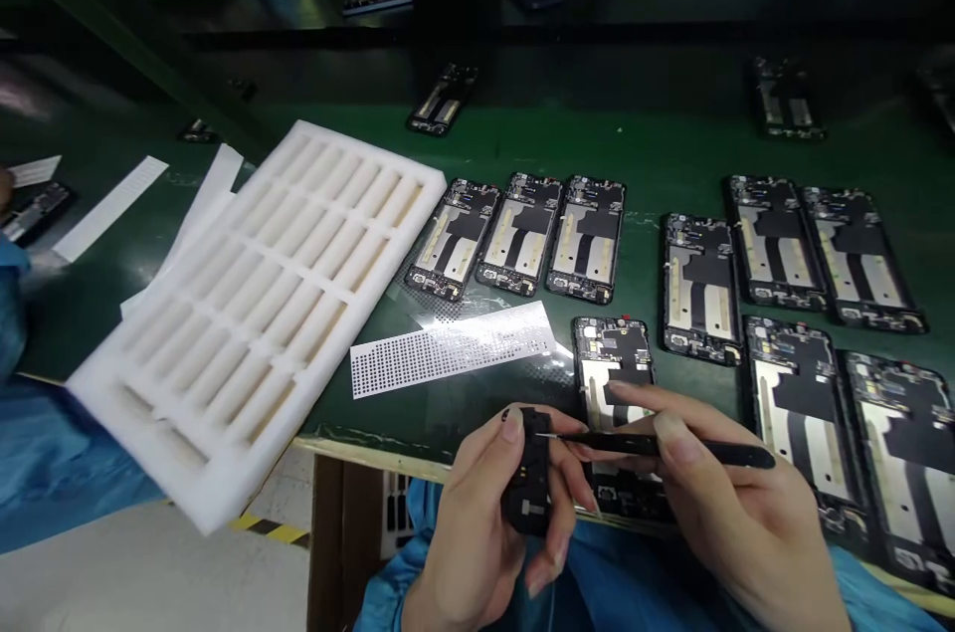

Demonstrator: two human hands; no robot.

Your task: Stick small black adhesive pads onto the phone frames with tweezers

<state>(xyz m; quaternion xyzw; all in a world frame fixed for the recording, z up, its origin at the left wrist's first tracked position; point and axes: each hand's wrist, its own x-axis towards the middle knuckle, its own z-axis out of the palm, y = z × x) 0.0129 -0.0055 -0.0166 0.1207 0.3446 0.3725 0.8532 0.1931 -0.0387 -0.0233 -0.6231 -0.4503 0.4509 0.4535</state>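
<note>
**A:** What do we find in the two hands?

**B:** The left hand (470, 537) is closed on a small black part (528, 478). Thumb and fingers pinch its sides and hold it upright over the near edge of the green bench (649, 144). The right hand (735, 513) grips black tweezers (671, 447) pen-fashion, and their tip meets the top of the part. The hands sit close together, almost touching.

**A:** And around them?

**B:** One open phone frame (613, 358) lies directly below the hands, partly hidden by them. Three more frames (518, 234) lie side by side beyond it, and further frames (776, 239) fill the right of the bench. A perforated sheet (452, 348) lies just left of the nearest frame. A white foam tray (254, 304) overhangs the bench edge at the left.

**A:** Where do we judge the risk to lie?

**B:** Chiefly in the grip. The part is held at the bench's edge, so a loosened pinch could send it into the lap or onto the floor. We cannot tell whether the tweezer tip carries anything. A piece that small could flick away if the jaws slipped. A skid of the tip might also scratch the part or the exposed frame beneath it. Lastly, the tray has a corner unsupported, and a nudge from an arm could tip it off.
</note>
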